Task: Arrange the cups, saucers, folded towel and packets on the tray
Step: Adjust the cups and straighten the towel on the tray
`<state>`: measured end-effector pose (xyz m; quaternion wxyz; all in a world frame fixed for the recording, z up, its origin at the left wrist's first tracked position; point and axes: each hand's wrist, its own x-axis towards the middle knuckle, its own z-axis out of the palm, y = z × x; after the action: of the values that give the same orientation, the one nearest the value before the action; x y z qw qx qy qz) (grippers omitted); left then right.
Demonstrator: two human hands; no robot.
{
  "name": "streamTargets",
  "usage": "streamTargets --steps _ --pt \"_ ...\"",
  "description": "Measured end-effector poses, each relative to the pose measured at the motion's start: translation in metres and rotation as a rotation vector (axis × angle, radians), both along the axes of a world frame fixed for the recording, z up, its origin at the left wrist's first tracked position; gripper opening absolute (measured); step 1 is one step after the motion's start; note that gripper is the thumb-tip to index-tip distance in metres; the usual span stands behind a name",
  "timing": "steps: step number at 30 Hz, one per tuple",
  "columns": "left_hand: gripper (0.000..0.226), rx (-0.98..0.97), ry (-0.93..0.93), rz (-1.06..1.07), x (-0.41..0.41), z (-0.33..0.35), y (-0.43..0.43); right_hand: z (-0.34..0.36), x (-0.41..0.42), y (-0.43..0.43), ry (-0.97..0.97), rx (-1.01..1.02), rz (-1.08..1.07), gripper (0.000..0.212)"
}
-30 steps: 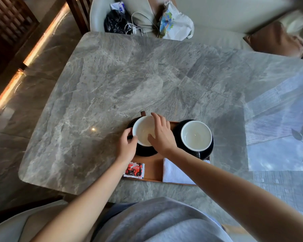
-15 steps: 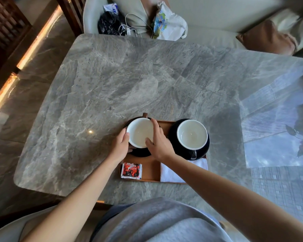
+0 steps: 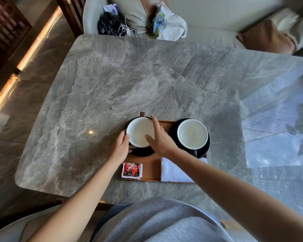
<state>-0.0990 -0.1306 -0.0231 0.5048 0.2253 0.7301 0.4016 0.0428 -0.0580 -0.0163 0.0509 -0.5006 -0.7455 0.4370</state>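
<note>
A brown tray (image 3: 151, 167) lies at the near edge of the grey marble table. On its left stands a cup, white inside (image 3: 138, 132), on a black saucer (image 3: 142, 151). My left hand (image 3: 121, 147) grips the cup's left rim and my right hand (image 3: 160, 138) grips its right rim, fingers over the edge. A second cup (image 3: 192, 133) sits on its own black saucer (image 3: 204, 150) at the tray's right. A red packet (image 3: 131, 170) lies at the front left corner, and a folded white towel (image 3: 173, 171) lies at the front right, partly under my right forearm.
The marble table (image 3: 129, 81) stretches away beyond the tray. A seat behind it holds a black bag (image 3: 108, 23), a white cable (image 3: 129, 30) and a printed white bag (image 3: 168, 23). A brown cushion (image 3: 268, 37) lies at the far right.
The cup's brown handle has come into view at its far side. My right hand has slid to the cup's right rim. Both hands stay on the cup.
</note>
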Motion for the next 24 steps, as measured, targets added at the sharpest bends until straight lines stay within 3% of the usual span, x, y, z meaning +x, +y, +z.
streamTargets --steps 2,4,6,9,13,15,17,19,20,22,23,24 --pt "0.036 0.034 0.276 -0.008 0.0 0.002 -0.007 0.008 0.006 0.008 0.042 0.069 -0.005 0.071" --pt "0.024 0.192 0.572 -0.011 0.001 0.01 -0.016 0.021 0.018 0.019 0.08 0.177 -0.029 0.06" --pt "0.015 0.31 0.569 -0.078 0.012 0.027 -0.02 0.034 0.034 0.033 0.04 0.298 -0.002 0.049" --pt "0.023 0.249 0.215 -0.313 0.063 0.048 -0.018 0.047 0.053 0.057 -0.148 0.37 0.121 0.043" --pt "0.025 -0.2 -0.621 -0.661 0.146 0.063 -0.001 0.048 0.062 0.072 -0.513 0.267 0.488 0.053" --pt "0.03 -0.339 -0.871 -0.636 0.184 0.061 0.004 0.042 0.064 0.071 -0.55 0.262 0.545 0.053" --pt "0.028 -0.416 -0.968 -0.434 0.21 0.062 0.011 0.037 0.066 0.07 -0.544 0.29 0.538 0.052" --pt "0.029 -0.437 -0.879 -0.292 0.205 0.059 0.033 0.031 0.067 0.07 -0.55 0.307 0.514 0.05" --pt "0.032 -0.422 -0.738 -0.151 0.192 0.054 0.048 0.028 0.069 0.071 -0.548 0.294 0.489 0.05" --pt "0.043 -0.316 0.019 -0.256 0.174 0.057 0.091 0.023 0.073 0.072 -0.535 0.264 0.428 0.051" --pt "0.049 -0.28 0.153 -0.259 0.174 0.051 0.104 0.022 0.075 0.072 -0.53 0.266 0.396 0.05" --pt "0.051 -0.263 0.046 -0.21 0.175 0.051 0.1 0.02 0.077 0.073 -0.525 0.281 0.364 0.048"
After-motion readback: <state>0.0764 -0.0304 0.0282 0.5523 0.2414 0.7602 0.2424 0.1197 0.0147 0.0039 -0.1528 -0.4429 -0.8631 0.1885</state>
